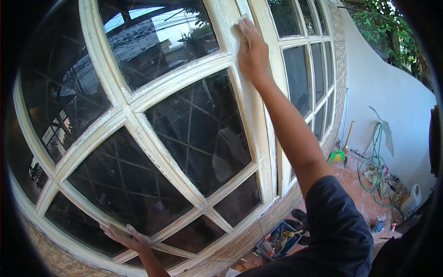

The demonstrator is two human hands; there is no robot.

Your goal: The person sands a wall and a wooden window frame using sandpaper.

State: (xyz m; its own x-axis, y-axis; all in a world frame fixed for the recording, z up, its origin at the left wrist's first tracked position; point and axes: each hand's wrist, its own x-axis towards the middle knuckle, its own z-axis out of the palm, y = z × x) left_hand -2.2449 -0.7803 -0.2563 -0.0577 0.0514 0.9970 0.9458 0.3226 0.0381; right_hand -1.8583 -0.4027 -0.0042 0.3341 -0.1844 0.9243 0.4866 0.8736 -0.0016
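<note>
A white-painted wooden window frame (196,69) with dark glass panes fills the left and middle of the view; its paint is worn and patchy. My right hand (253,48) reaches up to the frame's upright, its fingers pressing a small pale pad that looks like folded sandpaper (242,19) against the wood. Most of the pad is hidden under the fingers. Lower down, my left hand (124,237) is open, fingers spread, resting on a lower bar of the frame with nothing held. Pale dust shows on its fingertips.
A tool-filled crate (277,240) sits on the floor below the window. Farther right are a green broom (338,157), a coiled green hose (369,173), a white jug (410,201) and debris along a white wall (383,101). Another paned window (302,69) adjoins on the right.
</note>
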